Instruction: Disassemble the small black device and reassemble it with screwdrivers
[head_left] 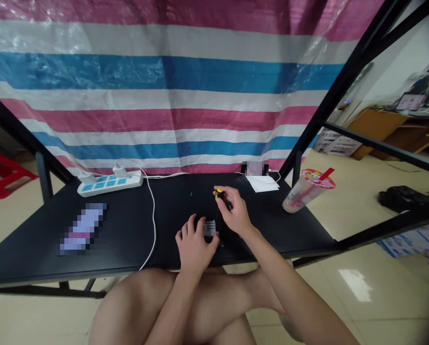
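Your left grip (194, 244) is clenched around a small black device (209, 229) with a printed label, and your right grip (237, 213) pinches a yellow-handled screwdriver (219, 193). Its thin shaft points down near the device; you can't tell whether the tip touches it. The tip could skid if pressed off-line, and the device could twist or jab your left fingers if your hold loosens. Past your hands, on the black table (171, 206), lie a white cable (152, 215) and a power strip (110, 184). Farther off are a white paper (262, 184), a plastic cup (306, 191) that an elbow could tip, and a striped tarpaulin (164, 96).
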Tool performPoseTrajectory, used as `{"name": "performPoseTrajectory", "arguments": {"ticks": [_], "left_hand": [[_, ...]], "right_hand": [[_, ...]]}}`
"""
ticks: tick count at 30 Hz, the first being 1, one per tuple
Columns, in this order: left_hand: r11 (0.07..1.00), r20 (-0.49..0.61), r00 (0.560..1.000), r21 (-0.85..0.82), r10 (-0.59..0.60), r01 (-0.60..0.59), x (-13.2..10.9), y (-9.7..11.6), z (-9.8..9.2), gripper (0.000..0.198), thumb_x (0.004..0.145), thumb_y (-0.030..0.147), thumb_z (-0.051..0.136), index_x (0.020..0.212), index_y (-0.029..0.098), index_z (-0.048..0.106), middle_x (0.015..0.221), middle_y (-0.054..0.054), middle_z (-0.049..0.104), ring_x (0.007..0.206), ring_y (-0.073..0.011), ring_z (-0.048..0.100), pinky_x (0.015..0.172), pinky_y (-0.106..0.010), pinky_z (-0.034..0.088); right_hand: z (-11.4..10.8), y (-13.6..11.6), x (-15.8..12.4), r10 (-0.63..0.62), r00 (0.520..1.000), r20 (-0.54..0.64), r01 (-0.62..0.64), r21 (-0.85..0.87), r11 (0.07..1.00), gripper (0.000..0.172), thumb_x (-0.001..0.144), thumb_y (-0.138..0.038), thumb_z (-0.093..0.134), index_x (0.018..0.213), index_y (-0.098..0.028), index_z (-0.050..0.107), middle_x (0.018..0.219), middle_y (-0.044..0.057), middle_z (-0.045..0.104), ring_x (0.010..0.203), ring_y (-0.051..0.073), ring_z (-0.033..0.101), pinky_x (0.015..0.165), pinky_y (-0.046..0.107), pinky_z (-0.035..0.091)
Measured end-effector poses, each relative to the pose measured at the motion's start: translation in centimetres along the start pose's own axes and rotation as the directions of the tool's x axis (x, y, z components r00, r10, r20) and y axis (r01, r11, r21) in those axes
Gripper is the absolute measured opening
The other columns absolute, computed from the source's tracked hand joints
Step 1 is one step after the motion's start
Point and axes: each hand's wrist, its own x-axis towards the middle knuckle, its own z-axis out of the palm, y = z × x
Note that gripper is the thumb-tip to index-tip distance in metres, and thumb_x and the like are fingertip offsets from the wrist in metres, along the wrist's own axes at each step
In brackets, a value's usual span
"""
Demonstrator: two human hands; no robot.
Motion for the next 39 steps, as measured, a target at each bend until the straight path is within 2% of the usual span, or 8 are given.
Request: {"name": "performPoseTrajectory", "arguments": {"ticks": [4,13,17,23,26,31,35,39], "left_hand": [[1.0,-0.01,1.0,0.008,0.01,-0.01,-0.1,-0.1,0.2,0.05,0.095,0.048,0.065,0.14,0.027,0.066,0.158,-0.012,0.054,0.137,-0.033,0.055,0.109,-0.05,0.041],[0.999,0.015,1.0,0.035,-0.008,0.008,0.7,0.2,0.7,0.048,0.096,0.049,0.065,0.139,0.028,0.067,0.158,-0.011,0.054,0.136,-0.0335,0.054,0.107,-0.052,0.042],[0.999,0.047,0.999,0.043,-0.013,0.011,1.8,0.5,1.1,0.049,0.097,0.051,0.064,0.141,0.03,0.066,0.158,-0.011,0.053,0.134,-0.0342,0.054,0.105,-0.051,0.044],[0.997,0.125,0.992,0.067,0.015,-0.023,4.2,0.1,1.3,0.059,0.096,0.063,0.064,0.15,0.039,0.062,0.152,-0.011,0.054,0.122,-0.0337,0.058,0.096,-0.048,0.048],[0.998,0.149,0.988,0.05,0.03,-0.038,4.9,-0.3,1.5,0.06,0.095,0.065,0.065,0.15,0.041,0.061,0.151,-0.01,0.052,0.124,-0.0336,0.058,0.096,-0.047,0.048],[0.998,0.131,0.991,0.034,0.038,-0.043,4.9,-0.7,2.2,0.06,0.095,0.065,0.064,0.151,0.042,0.061,0.152,-0.009,0.051,0.124,-0.0331,0.057,0.098,-0.048,0.047],[0.999,0.117,0.993,0.03,0.033,-0.037,4.7,-0.7,2.3,0.059,0.095,0.063,0.066,0.15,0.042,0.062,0.151,-0.009,0.051,0.124,-0.0324,0.057,0.098,-0.047,0.048],[0.999,0.119,0.992,0.024,0.032,-0.035,4.8,-0.7,2.2,0.059,0.095,0.063,0.066,0.149,0.041,0.062,0.151,-0.009,0.052,0.124,-0.0324,0.057,0.099,-0.048,0.048]], "right_hand": [[0.2,0.6,0.6,-0.11,0.992,-0.059,0.107,-0.054,0.993,0.027,0.096,-0.036,0.072,0.118,-0.027,0.059,0.112,0.008,0.068,0.1,0.021,0.07,0.09,0.039,0.063],[-0.4,1.6,2.0,-0.061,0.992,-0.113,0.077,0.137,0.988,0.02,0.096,-0.038,0.073,0.11,-0.026,0.066,0.109,0.006,0.068,0.096,0.02,0.071,0.085,0.036,0.061],[-0.5,2.6,3.4,-0.049,0.998,0.029,0.041,0.226,0.973,0.024,0.103,-0.042,0.061,0.117,-0.025,0.069,0.123,0.01,0.072,0.107,0.023,0.073,0.096,0.044,0.061],[-0.1,3.1,5.0,-0.128,0.99,-0.056,0.135,0.168,0.976,0.016,0.096,-0.039,0.073,0.105,-0.026,0.07,0.112,0.008,0.067,0.096,0.02,0.069,0.082,0.036,0.059],[0.0,3.3,5.0,-0.066,0.998,0.015,0.06,0.269,0.961,0.022,0.103,-0.043,0.06,0.11,-0.026,0.072,0.121,0.01,0.071,0.109,0.024,0.072,0.093,0.043,0.06],[-0.2,3.5,4.6,-0.021,0.998,-0.06,0.038,0.302,0.953,0.02,0.092,-0.039,0.078,0.102,-0.026,0.067,0.106,0.005,0.066,0.089,0.019,0.07,0.082,0.036,0.06],[-0.8,3.2,4.2,-0.028,0.998,0.049,0.008,0.38,0.925,0.017,0.103,-0.039,0.062,0.109,-0.027,0.072,0.121,0.009,0.07,0.107,0.024,0.073,0.098,0.046,0.059],[-1.0,3.3,3.9,0.016,1.0,-0.011,-0.01,0.429,0.903,0.014,0.094,-0.031,0.077,0.104,-0.028,0.067,0.107,0.003,0.065,0.09,0.018,0.071,0.084,0.036,0.059]]}}
